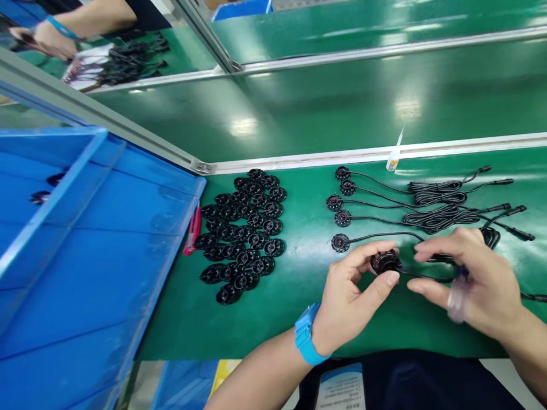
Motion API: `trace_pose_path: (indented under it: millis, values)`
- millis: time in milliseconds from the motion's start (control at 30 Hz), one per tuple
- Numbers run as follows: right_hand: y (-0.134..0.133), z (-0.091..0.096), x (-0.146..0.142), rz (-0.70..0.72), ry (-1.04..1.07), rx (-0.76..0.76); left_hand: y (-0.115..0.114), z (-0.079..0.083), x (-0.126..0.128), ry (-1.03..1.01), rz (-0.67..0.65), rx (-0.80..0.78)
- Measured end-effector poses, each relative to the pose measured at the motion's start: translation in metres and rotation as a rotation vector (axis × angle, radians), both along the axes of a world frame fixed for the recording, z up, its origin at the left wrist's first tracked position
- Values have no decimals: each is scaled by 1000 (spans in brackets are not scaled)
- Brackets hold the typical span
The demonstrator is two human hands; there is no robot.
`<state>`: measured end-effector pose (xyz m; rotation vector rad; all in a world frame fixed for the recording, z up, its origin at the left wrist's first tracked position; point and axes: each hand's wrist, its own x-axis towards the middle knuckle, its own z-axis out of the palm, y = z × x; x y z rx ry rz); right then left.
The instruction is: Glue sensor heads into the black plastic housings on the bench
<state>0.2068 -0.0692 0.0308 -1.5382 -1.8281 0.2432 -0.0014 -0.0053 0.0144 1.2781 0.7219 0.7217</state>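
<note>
My left hand (348, 290), with a blue strap on its wrist, pinches a round black disc-shaped part (385, 261) between thumb and fingers. A thin black cable (423, 277) runs from that part toward my right hand (482, 279). The right thumb and index finger are spread apart on either side of the cable; the other fingers are partly hidden. A translucent band (457, 299) sits around the right thumb's base. Beyond my hands, several similar round parts with coiled black cables (440, 193) lie in rows on the green table, the nearest disc (341, 243) just beyond my left hand.
Many loose black discs (248, 225) lie in a group on the left. A red-handled tool (194, 230) sits beside a large blue bin (85, 267). A small white dropper bottle (394, 156) stands by the back rail (299, 162). Another person's arm (89, 23) shows behind the partition.
</note>
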Motion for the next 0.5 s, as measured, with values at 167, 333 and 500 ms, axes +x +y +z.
trace_pose_path:
  millis: [167,333,500]
  values:
    - [29,-7,35,-32,-1,-287,3,-4,0,-12,24,-164]
    - [62,-33,46,82,-293,-304,-2,-9,2,-29,55,-176]
    - [85,-82,75,244,-316,-103,-4,-18,8,-80,53,-198]
